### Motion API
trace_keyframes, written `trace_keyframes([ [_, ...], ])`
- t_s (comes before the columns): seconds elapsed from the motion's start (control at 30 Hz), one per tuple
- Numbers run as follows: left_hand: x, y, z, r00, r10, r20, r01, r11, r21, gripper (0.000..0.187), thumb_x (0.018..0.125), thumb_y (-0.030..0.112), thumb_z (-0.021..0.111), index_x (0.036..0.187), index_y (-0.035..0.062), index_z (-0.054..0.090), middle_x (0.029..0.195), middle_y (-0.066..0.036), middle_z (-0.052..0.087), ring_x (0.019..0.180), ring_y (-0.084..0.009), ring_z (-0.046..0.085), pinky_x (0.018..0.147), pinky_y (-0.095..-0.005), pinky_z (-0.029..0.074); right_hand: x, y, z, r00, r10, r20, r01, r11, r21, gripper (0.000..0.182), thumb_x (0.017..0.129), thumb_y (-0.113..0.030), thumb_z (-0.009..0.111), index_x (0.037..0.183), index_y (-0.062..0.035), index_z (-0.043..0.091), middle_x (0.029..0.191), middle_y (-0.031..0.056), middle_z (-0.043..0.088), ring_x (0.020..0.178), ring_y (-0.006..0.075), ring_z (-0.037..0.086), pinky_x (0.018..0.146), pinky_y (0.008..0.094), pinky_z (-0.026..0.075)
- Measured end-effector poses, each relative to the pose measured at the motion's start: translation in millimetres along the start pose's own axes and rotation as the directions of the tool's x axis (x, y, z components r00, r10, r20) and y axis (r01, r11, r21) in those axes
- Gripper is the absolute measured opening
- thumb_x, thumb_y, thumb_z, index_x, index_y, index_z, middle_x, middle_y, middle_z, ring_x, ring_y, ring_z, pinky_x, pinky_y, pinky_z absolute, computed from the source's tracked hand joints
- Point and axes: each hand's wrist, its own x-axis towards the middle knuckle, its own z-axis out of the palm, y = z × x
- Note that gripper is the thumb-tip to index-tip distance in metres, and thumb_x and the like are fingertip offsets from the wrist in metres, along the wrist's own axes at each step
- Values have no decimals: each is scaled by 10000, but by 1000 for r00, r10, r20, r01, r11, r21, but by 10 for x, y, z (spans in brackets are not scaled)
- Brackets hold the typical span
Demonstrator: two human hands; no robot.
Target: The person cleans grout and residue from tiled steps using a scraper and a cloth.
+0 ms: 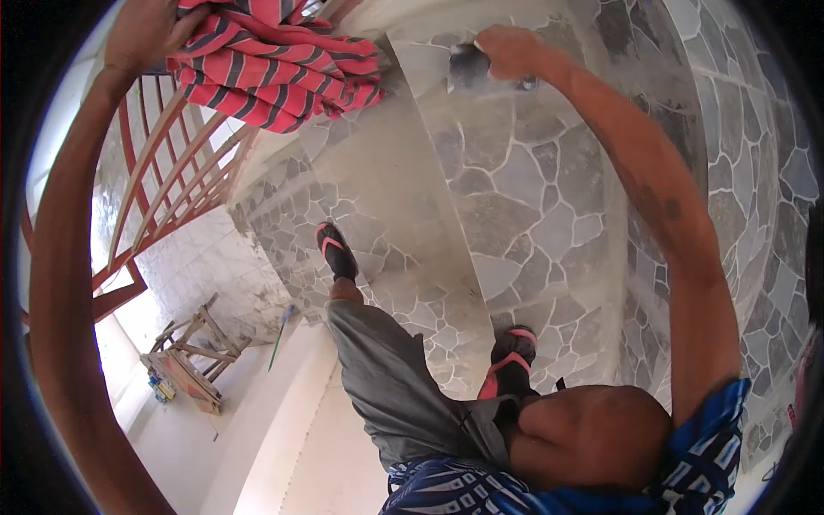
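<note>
My left hand [144, 39], at the upper left, is closed on a bunched red cloth [275, 73] with dark and pale stripes. The cloth hangs in thick folds next to the slatted railing. Out ahead at the top, my right hand [515, 53] is closed on a small, flat, dark piece [468, 69] against the grey stone-patterned surface [515, 172]. Its exact kind does not show. Fingers of both hands are partly hidden.
A red-framed railing [163, 172] with slats rises at the left. Below it stands a rough wooden stool [197, 352], with a thin green stick [279, 339] nearby. My feet in pink-strapped sandals [336, 247] are on different steps. A stone-patterned wall [730, 154] curves along the right.
</note>
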Motion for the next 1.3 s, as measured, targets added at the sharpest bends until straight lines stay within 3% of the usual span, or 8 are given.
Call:
trace_keyframes([
  [0.13,20,-17,23,997,64,-46,-63,998,24,430,671,239,701,1034,92,522,1254,-233,461,1087,-460,527,869,-496,487,141,-199,-39,996,27,91,-31,999,41,242,761,-155,584,902,1,703,920,243,697,884,414,670,795,509,524],
  [0.23,-3,128,16,996,-84,-33,86,995,43,436,653,223,708,1023,95,517,1267,-231,462,1073,-462,538,850,-493,501,130,-393,53,996,-45,77,43,999,31,241,761,-154,585,902,1,703,919,242,697,883,414,670,793,509,525],
  [0.33,-5,4,20,1000,4,-24,-4,1000,23,435,644,216,712,1008,91,508,1281,-236,456,1042,-476,549,827,-496,510,244,-178,-85,996,39,84,-42,999,29,240,760,-153,586,902,0,704,918,242,697,882,413,671,792,509,525],
  [0.47,15,210,-65,998,-70,-2,70,997,26,438,639,212,719,1002,98,500,1289,-223,455,1007,-473,564,811,-496,514,117,-43,-146,995,74,69,-75,997,16,239,759,-152,587,902,-1,704,916,241,697,880,412,671,789,508,526],
  [0.63,-14,22,11,1000,-6,-29,8,996,84,436,652,225,722,1000,104,490,1290,-208,460,1003,-463,568,802,-488,517,-274,-49,-131,993,110,44,-111,994,11,237,759,-151,588,902,-1,704,914,240,697,878,411,672,786,508,526],
  [0.9,-7,9,41,998,-65,4,65,996,69,420,672,239,706,1000,101,483,1292,-227,450,988,-483,565,804,-497,513,-1187,-598,37,993,118,26,-119,992,39,235,757,-149,590,902,-3,704,910,239,697,875,410,673,782,507,527],
  [1.3,-24,34,11,999,-47,-16,48,996,81,420,662,209,706,1009,109,493,1286,-209,449,969,-457,588,795,-492,521,-732,-59,-124,987,158,31,-158,987,10,231,755,-146,594,902,-5,704,905,236,698,870,407,675,775,506,529],
])
